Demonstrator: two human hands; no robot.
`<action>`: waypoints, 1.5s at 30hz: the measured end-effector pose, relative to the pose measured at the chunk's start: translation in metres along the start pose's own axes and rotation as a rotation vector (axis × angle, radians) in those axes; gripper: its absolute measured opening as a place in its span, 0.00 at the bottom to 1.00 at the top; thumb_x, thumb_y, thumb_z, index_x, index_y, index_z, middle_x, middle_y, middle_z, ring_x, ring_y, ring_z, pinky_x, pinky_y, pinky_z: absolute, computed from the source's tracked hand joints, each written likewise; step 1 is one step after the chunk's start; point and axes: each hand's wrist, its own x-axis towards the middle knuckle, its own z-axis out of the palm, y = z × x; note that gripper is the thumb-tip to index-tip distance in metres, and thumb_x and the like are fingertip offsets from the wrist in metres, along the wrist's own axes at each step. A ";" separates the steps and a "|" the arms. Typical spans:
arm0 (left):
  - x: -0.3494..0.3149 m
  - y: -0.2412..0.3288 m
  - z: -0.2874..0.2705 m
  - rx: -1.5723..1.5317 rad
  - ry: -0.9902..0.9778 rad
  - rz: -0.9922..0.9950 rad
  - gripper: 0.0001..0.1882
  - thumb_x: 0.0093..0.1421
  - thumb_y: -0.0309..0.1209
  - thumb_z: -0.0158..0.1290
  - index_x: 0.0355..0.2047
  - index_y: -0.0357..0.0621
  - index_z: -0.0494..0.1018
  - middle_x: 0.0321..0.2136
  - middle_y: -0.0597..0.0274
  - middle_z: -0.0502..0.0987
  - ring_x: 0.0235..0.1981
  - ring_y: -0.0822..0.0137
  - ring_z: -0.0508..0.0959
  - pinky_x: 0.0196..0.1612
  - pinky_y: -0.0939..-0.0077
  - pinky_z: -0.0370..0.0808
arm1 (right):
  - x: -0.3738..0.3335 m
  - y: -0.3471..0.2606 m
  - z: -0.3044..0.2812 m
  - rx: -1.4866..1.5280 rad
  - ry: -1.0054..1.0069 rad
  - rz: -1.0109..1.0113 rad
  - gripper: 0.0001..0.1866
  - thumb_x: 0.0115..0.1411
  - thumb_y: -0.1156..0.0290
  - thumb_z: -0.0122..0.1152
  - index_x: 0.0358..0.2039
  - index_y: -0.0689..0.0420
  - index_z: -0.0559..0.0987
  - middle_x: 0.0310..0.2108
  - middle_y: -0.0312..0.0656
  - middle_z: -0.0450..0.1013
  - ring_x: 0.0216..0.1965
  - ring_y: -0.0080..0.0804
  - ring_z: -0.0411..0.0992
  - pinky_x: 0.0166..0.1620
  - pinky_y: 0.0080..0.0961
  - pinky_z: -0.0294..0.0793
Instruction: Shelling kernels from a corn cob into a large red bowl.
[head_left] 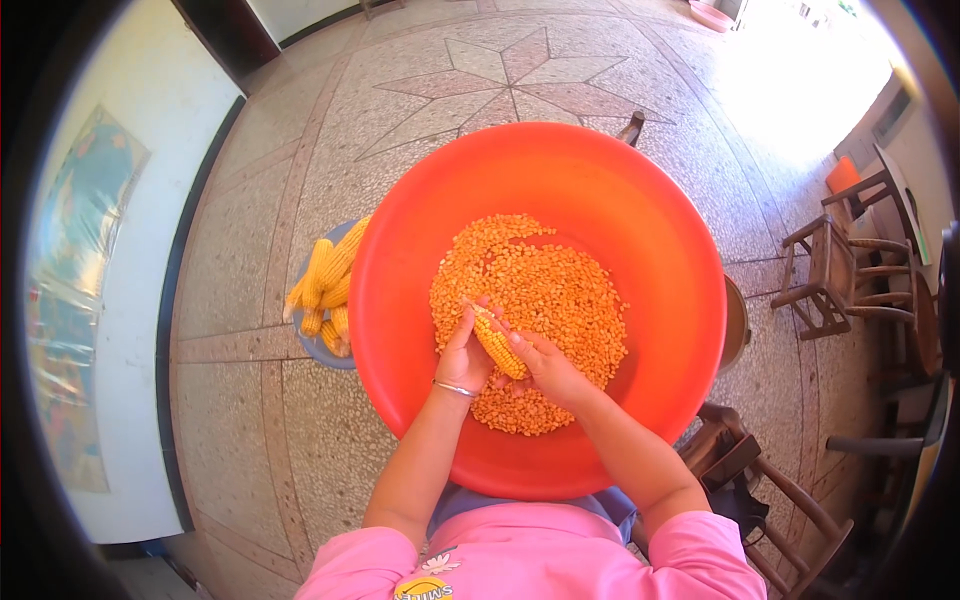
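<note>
Over a wide red-orange basin, both my hands are closed round one yellow corn cob. My left hand, with a silver bangle at the wrist, holds the cob's upper left side. Against its right side presses my right hand, thumb lying on the kernels. The cob slants from upper left to lower right, and its upper end looks paler. Beneath the hands, loose corn kernels form a broad heap on the basin's bottom. Some fingers are hidden behind the cob.
Left of the basin, a blue-grey bowl holds several whole corn cobs. A metal pot shows partly behind the basin's right rim. Wooden chairs stand at the right, another chair near my right elbow. A white wall runs along the left.
</note>
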 end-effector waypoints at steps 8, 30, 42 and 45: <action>-0.001 0.001 0.007 -0.001 0.002 -0.028 0.19 0.59 0.44 0.50 0.47 0.51 0.65 0.39 0.63 0.70 0.41 0.63 0.71 0.48 0.63 0.69 | 0.007 0.008 -0.008 0.042 0.048 0.009 0.23 0.67 0.56 0.33 0.46 0.63 0.68 0.33 0.44 0.72 0.27 0.31 0.75 0.25 0.21 0.76; 0.003 0.003 0.003 -0.159 0.030 0.043 0.16 0.60 0.43 0.49 0.44 0.49 0.68 0.41 0.64 0.72 0.45 0.65 0.70 0.53 0.65 0.67 | 0.011 0.014 -0.013 0.057 0.166 -0.038 0.20 0.65 0.59 0.40 0.44 0.64 0.69 0.32 0.42 0.70 0.24 0.25 0.73 0.24 0.20 0.75; -0.004 -0.011 0.006 0.419 -0.119 0.047 0.16 0.62 0.38 0.47 0.46 0.44 0.68 0.40 0.61 0.73 0.45 0.67 0.71 0.51 0.71 0.66 | 0.013 0.020 -0.008 -0.155 0.060 -0.235 0.29 0.63 0.55 0.47 0.58 0.59 0.60 0.47 0.44 0.66 0.38 0.22 0.67 0.31 0.18 0.72; -0.003 -0.012 0.010 0.391 -0.092 0.066 0.16 0.62 0.38 0.47 0.45 0.42 0.68 0.41 0.60 0.73 0.45 0.67 0.70 0.52 0.70 0.65 | 0.018 0.024 -0.006 -0.200 0.117 -0.385 0.28 0.64 0.53 0.42 0.58 0.56 0.60 0.42 0.42 0.69 0.31 0.22 0.68 0.26 0.18 0.71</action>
